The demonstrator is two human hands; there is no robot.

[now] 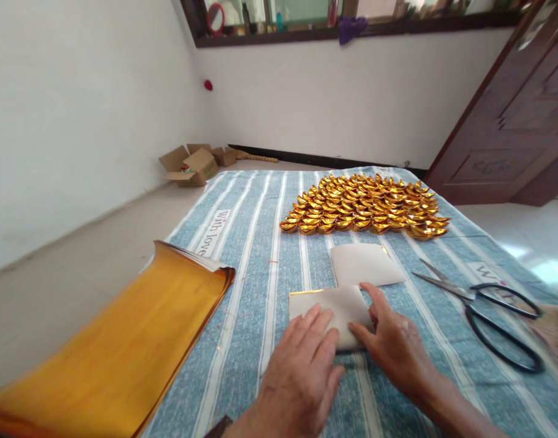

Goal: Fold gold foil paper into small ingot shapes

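A small sheet of foil paper (347,301) lies white side up on the cloth, with a thin gold strip along its far edge. My left hand (306,359) presses flat on its near left part, fingers stretched out. At the sheet's right side, my right hand (392,334) grips the edge, its thumb on top and its index finger at the far right corner. Just beyond lies a second white-backed sheet (368,264), slightly curled, with a bit of gold at one corner. Black-handled scissors (470,298) rest to the right, blades parted.
Rows of folded gold foil ingots (361,207) cover the table's far right part. A stack of large gold foil sheets (119,340) hangs over the left edge. The striped blue tablecloth (247,243) lies beneath. Cardboard boxes (194,165) stand on the floor beyond; a door (507,115) is at right.
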